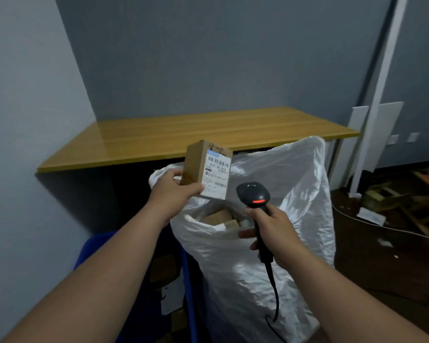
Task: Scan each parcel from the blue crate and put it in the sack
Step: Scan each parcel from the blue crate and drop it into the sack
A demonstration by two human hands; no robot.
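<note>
My left hand (171, 194) holds a small brown cardboard parcel (196, 164) upright above the sack's mouth, its white barcode label turned toward the right. My right hand (275, 231) grips a black handheld scanner (254, 194) whose head sits just right of and below the label, a red light glowing on it; its cable hangs down. The white plastic sack (270, 243) stands open below both hands, with brown parcels visible inside. The blue crate (186, 280) sits at lower left, mostly hidden by my left forearm, with parcels in it.
A wooden tabletop (183, 134) stands behind the sack against the grey wall. White boards (372, 134) lean in the right corner. Wooden pieces, scraps and a cable lie on the dark floor at right (394, 209).
</note>
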